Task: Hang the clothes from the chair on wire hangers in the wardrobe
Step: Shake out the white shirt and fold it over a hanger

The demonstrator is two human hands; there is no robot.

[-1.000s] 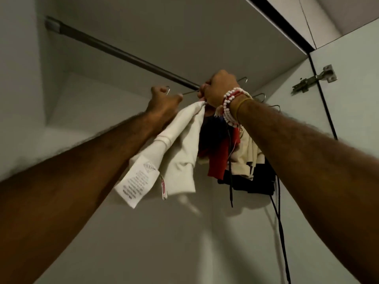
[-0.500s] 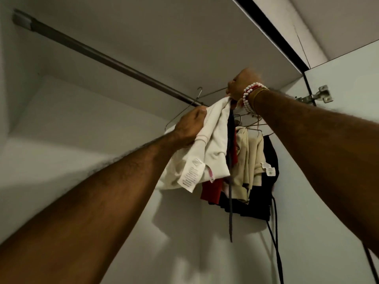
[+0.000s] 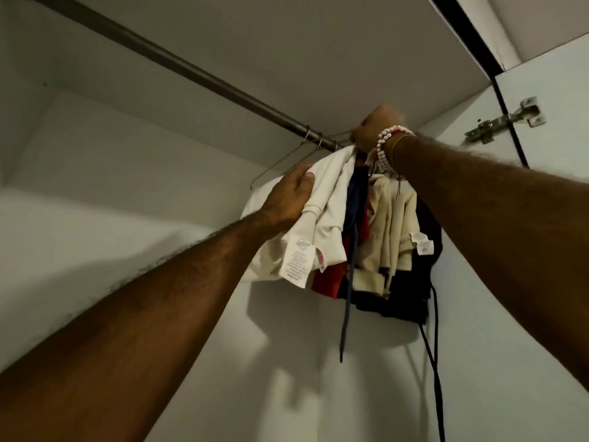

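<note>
A white garment (image 3: 325, 218) with a care label hangs on a wire hanger (image 3: 277, 170) whose hook sits over the dark wardrobe rail (image 3: 191, 71). My left hand (image 3: 290, 199) grips the white garment at its left side. My right hand (image 3: 373, 129), with bead bracelets on the wrist, is closed on the hanger's wire at the rail. To the right of the white garment hang a red piece (image 3: 328, 282), a cream garment (image 3: 392, 224) and black clothes (image 3: 411, 288), packed tightly together.
The wardrobe's top panel (image 3: 318, 43) lies just above the rail. A door with a metal hinge (image 3: 506, 122) stands at the right. Black cords (image 3: 436, 362) dangle below the black clothes. The rail's left stretch carries no hangers.
The hanger's hook has gone from beside the rail onto it. My right hand rose to the rail and my left hand slid down the white garment's side.
</note>
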